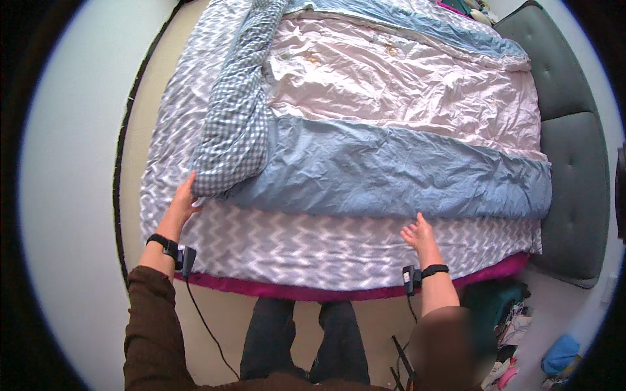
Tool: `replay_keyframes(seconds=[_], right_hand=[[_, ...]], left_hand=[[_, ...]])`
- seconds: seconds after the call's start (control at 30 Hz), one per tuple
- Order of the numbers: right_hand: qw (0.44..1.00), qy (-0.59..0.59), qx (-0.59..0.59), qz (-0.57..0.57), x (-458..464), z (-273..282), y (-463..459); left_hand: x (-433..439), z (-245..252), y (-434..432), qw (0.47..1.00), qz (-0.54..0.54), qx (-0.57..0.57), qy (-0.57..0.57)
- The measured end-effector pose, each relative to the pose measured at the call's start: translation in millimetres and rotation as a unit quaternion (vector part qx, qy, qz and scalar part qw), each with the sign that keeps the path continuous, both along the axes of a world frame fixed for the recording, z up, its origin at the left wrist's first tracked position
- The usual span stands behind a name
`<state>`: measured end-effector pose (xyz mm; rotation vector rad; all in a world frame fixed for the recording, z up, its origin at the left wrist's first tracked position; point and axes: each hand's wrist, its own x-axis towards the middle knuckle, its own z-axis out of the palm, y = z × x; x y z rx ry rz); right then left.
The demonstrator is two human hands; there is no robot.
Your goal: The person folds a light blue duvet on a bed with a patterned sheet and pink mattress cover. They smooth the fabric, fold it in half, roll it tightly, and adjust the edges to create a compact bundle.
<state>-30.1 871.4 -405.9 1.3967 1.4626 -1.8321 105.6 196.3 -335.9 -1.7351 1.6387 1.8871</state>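
A folded quilt lies on the bed, its pale pink face (406,83) wrinkled in the middle. Along its near side runs a folded-over plain blue band (371,166). At its left end a thick roll of blue-and-white gingham cloth (234,132) stretches away from me. My left hand (184,199) is at the near left corner of this roll, fingers and thumb spread around it; whether it presses on the cloth is hard to tell. Just at the blue band's near edge, my right hand (418,233) is palm up with fingers apart, holding nothing.
A grey-and-white zigzag sheet (303,249) covers the bed, above a magenta layer (323,293) at the near edge. The grey padded headboard (572,190) stands right. A white wall (68,185) is left. A blue bag (560,354) and clutter lie lower right. Cables hang from both wrist devices.
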Motion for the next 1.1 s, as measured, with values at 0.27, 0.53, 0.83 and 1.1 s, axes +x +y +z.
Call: replay_keyframes(seconds=[0.27, 0.53, 0.83, 1.1], right_hand=[[0.998, 0.011, -0.021, -0.064, -35, -57, -21], [0.985, 0.075, -0.004, -0.152, -62, -84, -28], [0.960, 0.089, 0.199, -0.174, -67, -10, -47], [0.952, 0.154, 0.215, -0.155, -36, 73, -57]], left_hand=[[-3, -63, -26, 0.952, 0.099, 0.229, 0.180], [-38, -69, -53, 0.973, -0.017, 0.201, 0.111], [-69, -6, -9, 0.973, -0.100, 0.129, 0.164], [-18, 103, -16, 0.967, -0.117, 0.072, 0.215]])
